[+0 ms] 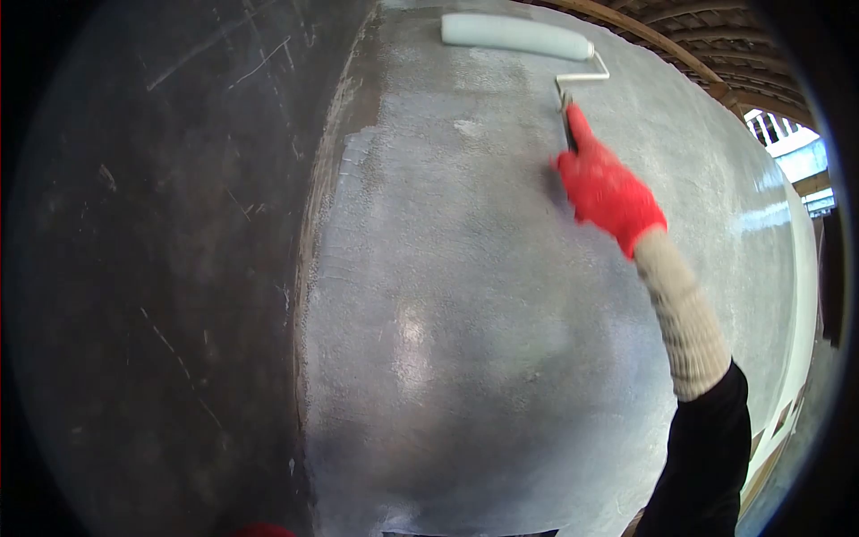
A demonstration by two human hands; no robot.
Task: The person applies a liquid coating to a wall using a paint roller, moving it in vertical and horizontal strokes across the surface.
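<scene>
My right hand [613, 192], in a red glove with a cream knitted cuff, is closed around the handle of a paint roller [514, 36]. The roller's white sleeve lies against the upper part of a grey wall [501, 268], tilted slightly down to the right. Wet, light coating shines on much of this wall. A sliver of red at the bottom edge appears to be my gloved left hand [264, 531]; its fingers are out of sight.
A darker, scratched wall [170, 268] meets the coated one along a vertical corner at left. Overhead at right is a roof with wooden beams [653, 31]. Bright openings [801, 161] show at the far right.
</scene>
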